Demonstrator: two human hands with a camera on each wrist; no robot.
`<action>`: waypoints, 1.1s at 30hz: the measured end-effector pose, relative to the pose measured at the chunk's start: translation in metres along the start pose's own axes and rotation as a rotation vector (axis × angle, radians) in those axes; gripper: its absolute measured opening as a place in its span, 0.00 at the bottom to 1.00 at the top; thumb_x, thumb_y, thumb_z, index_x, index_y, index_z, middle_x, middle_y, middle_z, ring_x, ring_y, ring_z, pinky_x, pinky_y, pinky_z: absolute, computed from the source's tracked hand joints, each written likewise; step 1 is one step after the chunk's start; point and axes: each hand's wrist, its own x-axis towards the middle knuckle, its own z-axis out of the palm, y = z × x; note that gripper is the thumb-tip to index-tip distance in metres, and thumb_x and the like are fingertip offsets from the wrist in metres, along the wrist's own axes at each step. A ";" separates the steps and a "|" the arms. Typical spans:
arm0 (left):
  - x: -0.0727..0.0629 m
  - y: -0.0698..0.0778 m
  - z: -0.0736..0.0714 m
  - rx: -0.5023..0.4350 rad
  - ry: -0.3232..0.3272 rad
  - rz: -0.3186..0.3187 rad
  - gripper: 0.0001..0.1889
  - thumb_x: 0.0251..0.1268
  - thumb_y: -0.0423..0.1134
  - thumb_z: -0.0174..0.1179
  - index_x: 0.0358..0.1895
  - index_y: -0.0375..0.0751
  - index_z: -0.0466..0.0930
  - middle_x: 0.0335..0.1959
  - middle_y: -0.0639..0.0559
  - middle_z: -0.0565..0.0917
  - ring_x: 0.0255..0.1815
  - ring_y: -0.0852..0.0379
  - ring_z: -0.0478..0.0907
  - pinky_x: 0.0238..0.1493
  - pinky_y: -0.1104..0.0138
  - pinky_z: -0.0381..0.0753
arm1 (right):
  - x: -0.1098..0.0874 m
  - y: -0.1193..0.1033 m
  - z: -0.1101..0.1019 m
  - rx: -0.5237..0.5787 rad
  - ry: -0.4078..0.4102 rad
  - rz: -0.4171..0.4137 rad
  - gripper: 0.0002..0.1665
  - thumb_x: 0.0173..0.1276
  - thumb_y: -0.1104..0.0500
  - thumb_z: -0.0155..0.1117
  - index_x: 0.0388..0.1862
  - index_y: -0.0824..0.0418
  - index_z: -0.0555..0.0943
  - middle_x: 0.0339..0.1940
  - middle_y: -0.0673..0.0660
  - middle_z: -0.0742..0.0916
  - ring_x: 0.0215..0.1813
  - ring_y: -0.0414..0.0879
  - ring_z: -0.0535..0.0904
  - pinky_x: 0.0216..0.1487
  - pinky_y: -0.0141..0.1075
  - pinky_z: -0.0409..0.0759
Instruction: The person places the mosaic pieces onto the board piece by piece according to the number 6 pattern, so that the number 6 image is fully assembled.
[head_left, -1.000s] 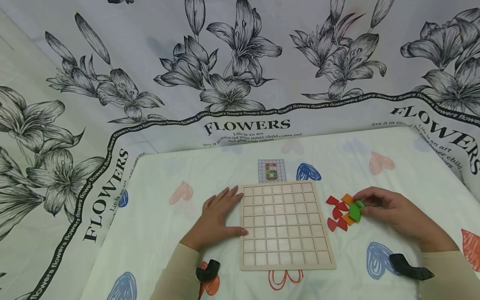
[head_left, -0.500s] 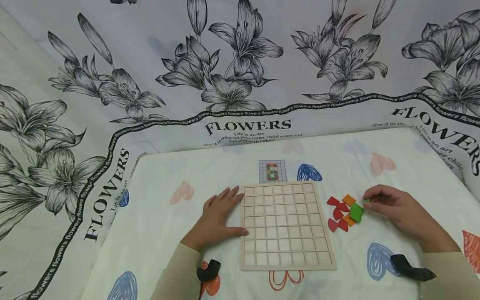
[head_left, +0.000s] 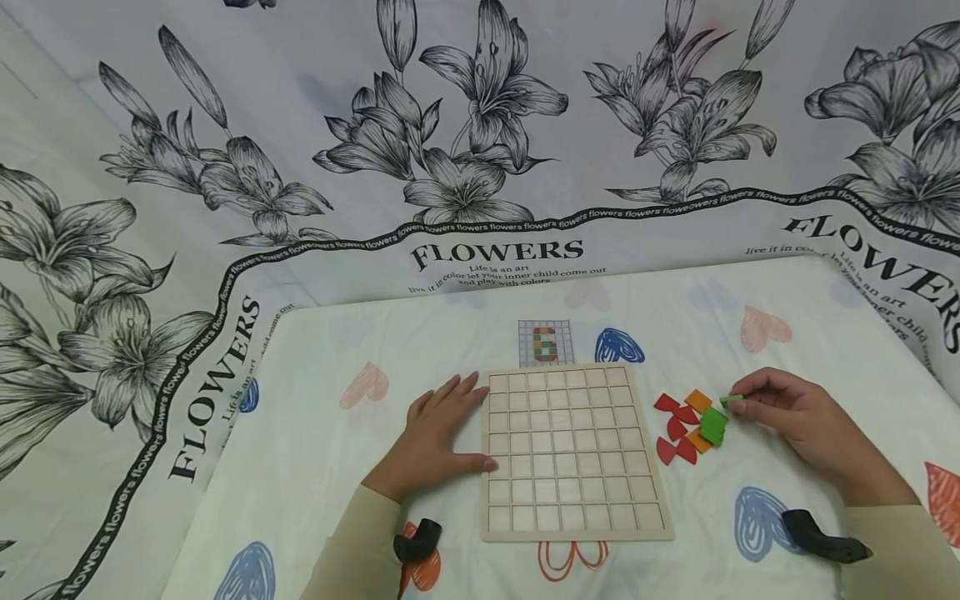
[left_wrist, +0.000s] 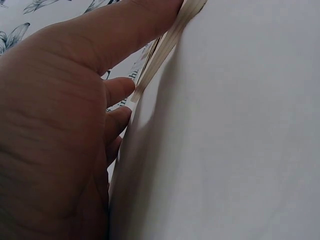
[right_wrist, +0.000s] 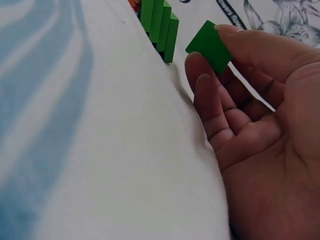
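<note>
A square wooden grid board (head_left: 564, 446) lies flat on the cloth, its compartments bare. My left hand (head_left: 435, 433) rests at its left side, fingers spread, with the thumb and fingertips right at the edge; the left wrist view shows the same board edge (left_wrist: 165, 57) by the thumb. My right hand (head_left: 787, 417) pinches a green square tile (right_wrist: 210, 46) between thumb and fingertips, just right of the pile. In that pile are stacked green tiles (head_left: 713, 426), orange squares (head_left: 698, 400) and several red quarter-round pieces (head_left: 676, 428).
Behind the board lies a small gridded pattern card (head_left: 545, 342) with a coloured figure on it. A white cloth (head_left: 420, 333) printed with hearts covers the table. A flower-printed curtain (head_left: 480, 125) hangs behind and to the left.
My right hand has lifted a green tile off the stack and drawn it slightly right and away, turning it in the fingertips. The left hand has stayed at the board.
</note>
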 end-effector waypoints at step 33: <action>-0.001 0.001 -0.002 -0.009 -0.001 -0.003 0.56 0.58 0.76 0.72 0.88 0.59 0.62 0.89 0.63 0.53 0.89 0.57 0.42 0.81 0.42 0.43 | 0.001 -0.012 0.006 0.029 0.124 0.044 0.08 0.77 0.72 0.69 0.52 0.71 0.81 0.40 0.56 0.92 0.37 0.43 0.89 0.40 0.28 0.85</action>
